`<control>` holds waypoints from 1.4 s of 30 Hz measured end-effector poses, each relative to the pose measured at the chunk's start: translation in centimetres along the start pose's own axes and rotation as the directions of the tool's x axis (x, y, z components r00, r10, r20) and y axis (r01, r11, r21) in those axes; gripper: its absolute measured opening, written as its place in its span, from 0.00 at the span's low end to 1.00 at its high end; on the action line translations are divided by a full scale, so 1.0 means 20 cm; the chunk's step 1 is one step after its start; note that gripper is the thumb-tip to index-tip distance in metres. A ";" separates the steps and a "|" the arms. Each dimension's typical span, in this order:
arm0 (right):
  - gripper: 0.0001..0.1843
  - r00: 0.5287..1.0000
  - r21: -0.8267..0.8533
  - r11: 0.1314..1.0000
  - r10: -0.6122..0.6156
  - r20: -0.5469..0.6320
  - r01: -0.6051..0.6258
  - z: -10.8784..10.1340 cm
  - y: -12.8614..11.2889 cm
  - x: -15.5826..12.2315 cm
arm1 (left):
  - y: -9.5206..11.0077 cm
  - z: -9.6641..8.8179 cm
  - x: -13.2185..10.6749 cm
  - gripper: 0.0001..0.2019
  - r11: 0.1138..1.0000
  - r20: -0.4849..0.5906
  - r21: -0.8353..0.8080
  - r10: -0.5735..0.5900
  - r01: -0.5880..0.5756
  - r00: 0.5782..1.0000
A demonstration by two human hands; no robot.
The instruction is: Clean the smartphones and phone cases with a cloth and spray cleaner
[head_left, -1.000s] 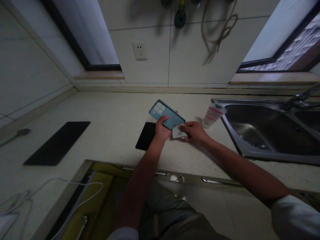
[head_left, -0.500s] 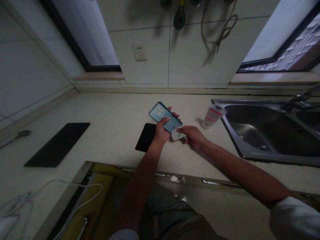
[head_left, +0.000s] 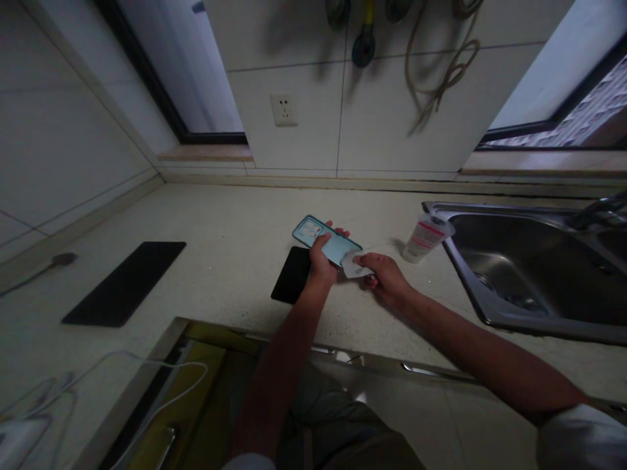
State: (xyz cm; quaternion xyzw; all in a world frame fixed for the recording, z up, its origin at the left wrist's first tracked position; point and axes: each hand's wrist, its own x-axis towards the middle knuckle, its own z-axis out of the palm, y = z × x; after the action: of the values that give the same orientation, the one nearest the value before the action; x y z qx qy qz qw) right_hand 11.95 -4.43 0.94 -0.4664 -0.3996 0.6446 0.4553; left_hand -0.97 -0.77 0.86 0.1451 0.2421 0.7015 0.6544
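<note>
My left hand grips a teal phone case by its near end, holding it just above the pale countertop. The case's camera cut-outs point away to the left. My right hand pinches a small white wipe against the case's near right corner. Right under and beside my left hand lies a black phone, flat on the counter.
A small white bottle with a red label lies next to the steel sink at right. On the left counter are a long black slab and a spoon. White cables trail at lower left. A wall socket sits behind.
The case has tilted flatter and lower toward the counter, and my right hand has shifted the wipe along its near edge. The view has drifted slightly.
</note>
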 end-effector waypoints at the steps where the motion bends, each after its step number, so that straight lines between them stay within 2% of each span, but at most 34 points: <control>1: 0.18 0.999 -0.008 1.000 -0.025 -0.024 0.025 0.00 -0.01 0.00 | 0.00 0.00 0.01 0.21 1.000 -0.016 0.007 0.001 -0.001 1.000; 3: 0.18 0.989 -0.017 0.994 -0.106 -0.101 0.105 -0.01 -0.03 0.01 | 0.00 -0.01 0.02 0.21 0.999 -0.057 0.042 0.012 -0.010 0.998; 5: 0.18 0.960 -0.025 0.977 -0.212 -0.185 0.211 -0.04 -0.06 0.02 | 0.00 -0.01 0.02 0.20 0.995 -0.086 0.101 -0.004 0.013 0.996; 8: 0.16 0.890 -0.111 0.928 -0.371 -0.264 0.355 -0.09 -0.09 0.05 | -0.02 -0.01 0.00 0.18 0.970 -0.031 0.181 -0.161 0.164 0.986; 10: 0.14 0.815 -0.252 0.851 -0.519 -0.259 0.461 -0.11 -0.10 0.06 | -0.04 -0.01 -0.01 0.18 0.926 0.041 0.230 -0.317 0.300 0.947; 11: 0.12 0.763 -0.340 0.785 -0.604 -0.231 0.519 -0.13 -0.10 0.06 | -0.06 -0.02 -0.02 0.18 0.891 0.073 0.267 -0.400 0.369 0.914; 13: 0.08 0.642 -0.521 0.592 -0.759 -0.106 0.615 -0.15 -0.09 0.06 | -0.08 -0.03 -0.03 0.17 0.815 0.084 0.358 -0.513 0.455 0.854; 15: 0.06 0.539 -0.656 0.350 -0.836 0.105 0.669 -0.16 -0.08 0.07 | -0.11 -0.03 -0.03 0.16 0.776 0.047 0.417 -0.538 0.473 0.841; 17: 0.05 0.487 -0.712 0.145 -0.819 0.303 0.687 -0.18 -0.07 0.08 | -0.12 -0.03 -0.02 0.16 0.757 0.018 0.443 -0.542 0.480 0.840; 18: 0.06 0.480 -0.720 0.085 -0.798 0.364 0.688 -0.18 -0.06 0.09 | -0.12 -0.03 -0.02 0.17 0.745 0.012 0.455 -0.553 0.488 0.833; 19: 0.06 0.482 -0.726 0.053 -0.780 0.398 0.685 -0.19 -0.06 0.10 | -0.12 -0.03 -0.02 0.18 0.734 0.008 0.471 -0.559 0.490 0.829; 21: 0.07 0.506 -0.746 0.049 -0.764 0.400 0.664 -0.20 -0.05 0.12 | -0.12 -0.03 -0.02 0.20 0.725 0.021 0.523 -0.537 0.449 0.843; 23: 0.06 0.538 -0.768 0.085 -0.762 0.360 0.634 -0.22 -0.06 0.14 | -0.11 -0.04 -0.03 0.18 0.717 0.075 0.608 -0.480 0.341 0.874; 25: 0.05 0.594 -0.802 0.142 -0.748 0.297 0.580 -0.24 -0.07 0.16 | -0.10 -0.05 -0.04 0.16 0.662 0.158 0.724 -0.433 0.194 0.887; 26: 0.05 0.641 -0.827 0.177 -0.723 0.258 0.533 -0.25 -0.08 0.16 | -0.10 -0.05 -0.04 0.15 0.602 0.196 0.790 -0.428 0.116 0.882; 28: 0.05 0.763 -0.887 0.223 -0.617 0.192 0.404 -0.26 -0.10 0.16 | -0.08 -0.06 -0.05 0.14 0.420 0.266 0.904 -0.413 -0.078 0.871; 30: 0.06 0.867 -0.946 0.191 -0.477 0.145 0.263 -0.26 -0.12 0.16 | -0.07 -0.06 -0.06 0.14 0.194 0.343 0.937 -0.369 -0.290 0.864; 31: 0.07 0.898 -0.967 0.146 -0.420 0.129 0.207 -0.26 -0.13 0.15 | -0.07 -0.06 -0.06 0.15 0.079 0.378 0.924 -0.340 -0.374 0.862; 33: 0.10 0.929 -0.991 0.039 -0.356 0.105 0.127 -0.25 -0.14 0.14 | -0.06 -0.06 -0.08 0.18 -0.123 0.421 0.874 -0.291 -0.470 0.859; 35: 0.11 0.940 -0.997 -0.045 -0.331 0.080 0.069 -0.23 -0.15 0.12 | -0.05 -0.06 -0.09 0.19 -0.240 0.436 0.830 -0.284 -0.504 0.854; 37: 0.11 0.947 -0.996 -0.088 -0.319 0.050 0.022 -0.22 -0.16 0.11 | -0.05 -0.05 -0.10 0.17 -0.228 0.454 0.815 -0.320 -0.533 0.832; 40: 0.11 0.933 -0.996 -0.080 -0.361 0.003 -0.027 -0.22 -0.19 0.09 | -0.05 -0.04 -0.11 0.15 -0.065 0.491 0.837 -0.352 -0.544 0.797; 42: 0.11 0.898 -0.999 -0.032 -0.440 -0.006 -0.023 -0.22 -0.21 0.08 | -0.06 -0.04 -0.11 0.17 0.007 0.510 0.841 -0.347 -0.542 0.787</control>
State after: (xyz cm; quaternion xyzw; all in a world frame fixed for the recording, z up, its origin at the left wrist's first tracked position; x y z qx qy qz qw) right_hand 16.91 -1.40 3.37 -0.6793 -0.7192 0.0081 0.1460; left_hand -0.19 -2.95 -0.24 0.7915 0.4263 0.2799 0.3368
